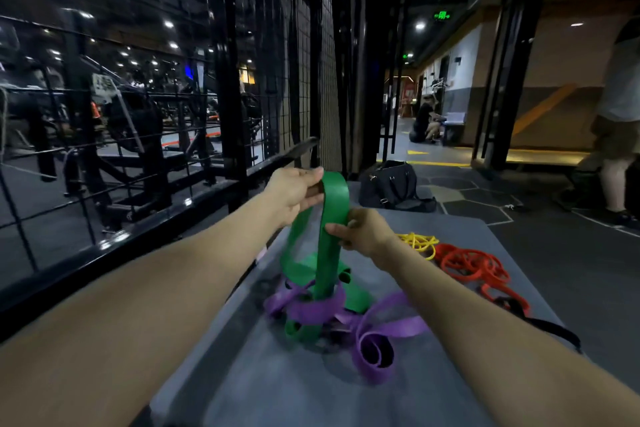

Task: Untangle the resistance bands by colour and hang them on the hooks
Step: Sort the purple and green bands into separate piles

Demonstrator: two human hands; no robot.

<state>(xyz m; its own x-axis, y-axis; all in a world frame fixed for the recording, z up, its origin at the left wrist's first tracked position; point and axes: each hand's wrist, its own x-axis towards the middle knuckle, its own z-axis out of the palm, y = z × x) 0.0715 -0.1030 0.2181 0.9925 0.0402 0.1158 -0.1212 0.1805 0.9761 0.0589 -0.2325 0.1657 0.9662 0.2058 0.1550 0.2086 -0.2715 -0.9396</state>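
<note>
Head view: only camera, looking down both forearms onto a grey tabletop [284, 388] beside a black mesh fence [298, 55].
Left hand [294, 192]: raised above the tangle, fingers [313, 177] curled round the top bend of the green band [329, 236], thumb beneath.
Right hand [363, 230]: lower and just beside the left, pinching one strand of the same loop between thumb and fingertips.
Green band, position: drawn up taut from the tabletop, lower end threaded through the knot, more green folds lying underneath.
Purple band [322, 308]: wrapped round the base of the green strands, loose end curling toward the near edge.
Already apart: yellow bands [420, 243] and red bands [472, 267] in separate heaps to the right, well clear of the knot; a black band [550, 328] trailing near the red.
Hooks: not identifiable in this view; a dark bar [303, 149] juts from the fence above the left hand, purpose unclear.
Step in hand, as judged: freeing green from purple.
Doing it well: keep tension light, since a hard pull likely cinches the purple wrap tighter; slide the right pinch down toward the knot, loosen the purple turn first, then feed green through flat, without twists.
Risk: whole tangle lifting off the tabletop if purple stays unpinned.
</note>
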